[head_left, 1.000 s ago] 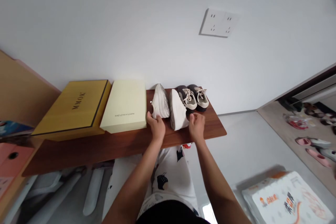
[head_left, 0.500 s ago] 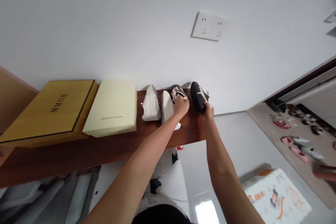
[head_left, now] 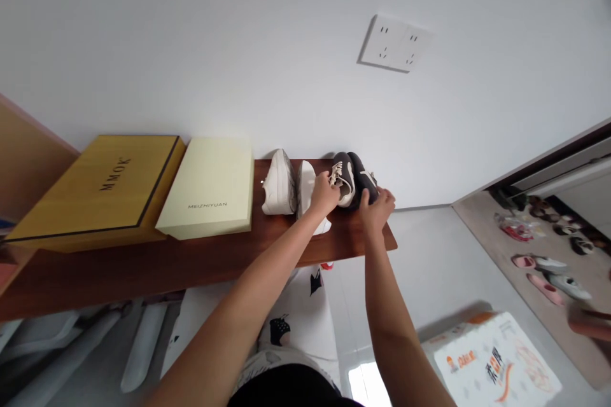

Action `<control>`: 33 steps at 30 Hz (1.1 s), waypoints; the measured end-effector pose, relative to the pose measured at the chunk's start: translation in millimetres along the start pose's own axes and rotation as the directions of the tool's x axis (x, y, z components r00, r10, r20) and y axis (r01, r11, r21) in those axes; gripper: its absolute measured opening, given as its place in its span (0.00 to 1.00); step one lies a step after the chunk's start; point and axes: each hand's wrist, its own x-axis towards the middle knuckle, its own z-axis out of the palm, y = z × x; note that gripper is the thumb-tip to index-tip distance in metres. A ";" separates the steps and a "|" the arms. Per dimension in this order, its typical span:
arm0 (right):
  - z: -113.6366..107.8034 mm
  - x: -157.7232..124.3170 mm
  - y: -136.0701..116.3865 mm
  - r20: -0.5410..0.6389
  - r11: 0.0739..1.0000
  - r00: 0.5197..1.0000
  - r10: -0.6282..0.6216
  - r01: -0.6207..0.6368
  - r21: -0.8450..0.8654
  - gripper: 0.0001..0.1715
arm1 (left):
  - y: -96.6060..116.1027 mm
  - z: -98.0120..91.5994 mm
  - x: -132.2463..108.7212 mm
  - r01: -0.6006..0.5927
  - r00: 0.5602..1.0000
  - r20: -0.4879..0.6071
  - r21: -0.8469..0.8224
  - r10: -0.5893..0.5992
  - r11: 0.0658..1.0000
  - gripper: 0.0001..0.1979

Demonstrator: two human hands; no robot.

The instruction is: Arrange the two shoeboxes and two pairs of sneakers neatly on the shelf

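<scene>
Two dark sneakers stand side by side at the right end of a brown wooden shelf point(head_left: 267, 248). My left hand point(head_left: 325, 196) is closed at the side of the left dark sneaker point(head_left: 342, 172), which has pale laces and pale trim. Around the heel of the right dark sneaker point(head_left: 365, 194) is my right hand point(head_left: 377, 208), thumb on one side and fingers on the other. Just left of them is a pair of white sneakers: one white sneaker point(head_left: 279, 184) lies on its side, and the other white sneaker point(head_left: 305, 187) is partly hidden behind my left hand.
A cream box point(head_left: 210, 184) and a yellow-gold box point(head_left: 100, 191) lie on the shelf's left part. A wall socket point(head_left: 394, 44) is above. Right of the shelf, a white printed package point(head_left: 496, 362) rests on the floor, and several shoes point(head_left: 568, 283) lie on a mat.
The right dark sneaker has moved left against the other dark one, with my right hand on it. My left hand has shifted to the left dark sneaker's side. The view has turned slightly.
</scene>
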 end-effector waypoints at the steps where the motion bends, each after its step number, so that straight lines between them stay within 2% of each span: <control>1: 0.8 -7.5 -3.7 0.043 0.996 0.995 -0.088 0.088 0.000 0.32 | -7.7 -10.7 -6.7 -0.075 0.994 -0.071 0.138 0.086 0.988 0.24; 2: 2.7 -14.8 -7.7 0.097 0.990 0.986 -0.138 0.138 0.005 0.32 | -16.8 -21.9 -13.1 -0.096 0.981 -0.140 0.266 0.137 0.959 0.25; 3: 5.6 -21.5 -12.1 0.145 0.988 0.978 -0.152 0.152 0.009 0.33 | -26.7 -33.2 -18.7 -0.062 0.969 -0.203 0.366 0.144 0.928 0.27; 5: 13.6 -32.5 -21.2 0.191 0.993 0.974 -0.119 0.118 0.019 0.35 | -46.6 -52.7 -25.5 0.082 0.959 -0.277 0.473 0.060 0.877 0.33; 7: 22.4 -39.4 -30.2 0.201 0.994 0.974 -0.101 0.094 0.047 0.34 | -63.0 -65.2 -25.7 0.179 0.961 -0.273 0.497 -0.043 0.849 0.41; 8: 26.5 -41.4 -34.2 0.199 0.993 0.974 -0.111 0.100 0.062 0.31 | -69.1 -68.4 -23.7 0.186 0.964 -0.259 0.499 -0.059 0.846 0.41; 12: 35.8 -41.9 -44.6 0.130 0.986 0.977 -0.168 0.165 0.029 0.20 | -78.9 -67.0 -10.1 0.062 0.964 -0.254 0.503 0.079 0.862 0.29; 14: 36.2 -40.0 -45.6 0.094 0.984 0.980 -0.173 0.176 -0.027 0.17 | -78.3 -62.0 -4.8 0.009 0.959 -0.248 0.501 0.134 0.865 0.27; 19: 31.5 -37.5 -42.6 0.097 0.980 0.979 -0.177 0.184 -0.074 0.18 | -80.4 -54.0 -2.4 -0.011 0.955 -0.253 0.497 0.157 0.868 0.28; 23: 24.1 -39.6 -44.1 0.160 0.984 0.974 -0.161 0.172 -0.055 0.20 | -84.4 -54.1 -5.2 -0.092 0.968 -0.159 0.498 0.195 0.862 0.28; 26: 14.4 -43.3 -54.3 0.177 0.991 0.980 -0.096 0.110 -0.071 0.23 | -78.5 -53.7 -8.5 -0.020 0.978 -0.173 0.483 0.118 0.875 0.29; 29: -1.5 -55.2 -74.9 0.112 0.993 0.988 -0.110 0.114 -0.029 0.25 | -74.0 -59.5 -24.9 0.021 0.982 -0.179 0.423 0.060 0.906 0.31; 31: -15.2 -73.7 -92.8 0.084 0.982 0.979 -0.185 0.180 0.065 0.24 | -83.4 -70.6 -52.5 -0.067 0.978 -0.162 0.338 0.128 0.939 0.32; 33: -28.7 -101.4 -112.5 0.119 0.948 0.953 -0.280 0.255 0.191 0.22 | -107.4 -88.6 -93.2 -0.187 0.951 -0.201 0.227 0.234 0.956 0.29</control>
